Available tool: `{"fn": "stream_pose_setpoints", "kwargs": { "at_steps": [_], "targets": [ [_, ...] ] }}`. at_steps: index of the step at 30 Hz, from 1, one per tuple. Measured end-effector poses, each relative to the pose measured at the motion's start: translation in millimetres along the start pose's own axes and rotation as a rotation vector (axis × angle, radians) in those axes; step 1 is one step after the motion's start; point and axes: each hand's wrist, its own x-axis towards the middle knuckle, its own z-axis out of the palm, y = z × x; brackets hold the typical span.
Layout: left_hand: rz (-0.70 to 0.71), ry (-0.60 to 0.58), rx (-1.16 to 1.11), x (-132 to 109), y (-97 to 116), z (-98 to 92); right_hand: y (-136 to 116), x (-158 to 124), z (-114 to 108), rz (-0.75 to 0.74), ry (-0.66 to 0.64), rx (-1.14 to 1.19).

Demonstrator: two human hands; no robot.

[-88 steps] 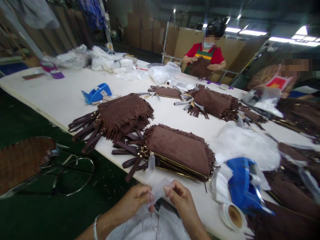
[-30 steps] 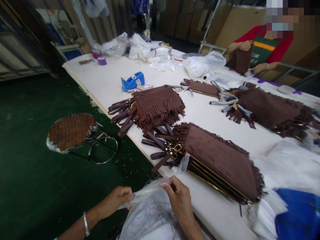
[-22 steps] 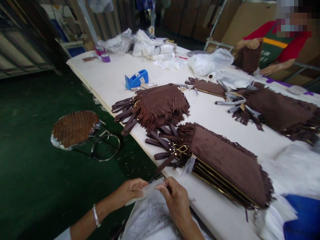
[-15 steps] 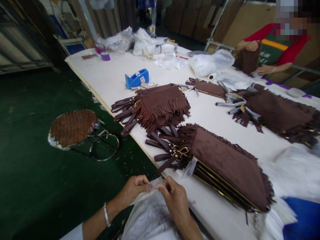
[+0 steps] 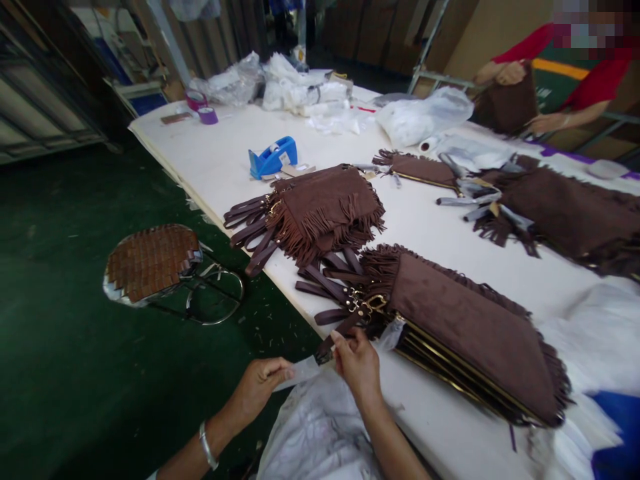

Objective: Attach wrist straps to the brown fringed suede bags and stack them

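My left hand (image 5: pixel 265 383), with a metal bangle at the wrist, pinches one end of a small translucent plastic strip (image 5: pixel 304 372). My right hand (image 5: pixel 357 360) has its thumb and fingers closed at a dark brown strap (image 5: pixel 327 345), whose lower end is beside the plastic strip. The strap lies by the loops and gold clasps of a stack of brown fringed pouches (image 5: pixel 460 320) at the table's near edge. Gold zippers show along the stack's near side. Behind it lies a second fringed pile (image 5: pixel 325 207) with several strap loops hanging left.
A blue tape dispenser (image 5: pixel 274 158), purple tape rolls (image 5: pixel 208 116) and plastic bags (image 5: pixel 425 117) are on the white table (image 5: pixel 160 143). More pouches (image 5: pixel 570 207) lie right. A stool (image 5: pixel 153 263) stands left. Across the table, a person in red sleeves holds a brown piece (image 5: pixel 515 100).
My hands have moved apart. My right hand has gone up to the brown strap, while my left keeps the plastic strip. The person opposite has raised the brown piece slightly.
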Motion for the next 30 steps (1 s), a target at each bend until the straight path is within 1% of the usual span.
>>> {"fn": "stream_pose_setpoints", "kwargs": {
  "at_steps": [3,7,11,14,20,25,30],
  "targets": [
    [-0.037,0.022,0.001,-1,-3,-6.1,-1,1,1,0.047,-0.060,0.114],
    [-0.073,0.036,-0.005,-1,-12,-10.7,-9,-6,-6,0.022,-0.132,0.346],
    [-0.085,0.025,-0.046,-1,-15,-7.4,-16,-17,-9,0.112,-0.228,0.515],
    [-0.087,0.005,-0.091,0,-12,-3.3,-18,-21,-7,0.158,-0.226,0.593],
    [-0.037,-0.008,-0.040,0,-12,-2.2,-16,-19,-2,0.134,-0.192,0.573],
    [-0.060,0.006,-0.021,-1,-13,-1.2,-14,-17,-2,0.107,-0.181,0.512],
    [-0.069,0.019,-0.039,-1,-10,5.2,-15,-17,-3,0.065,-0.199,0.472]
  ]
}}
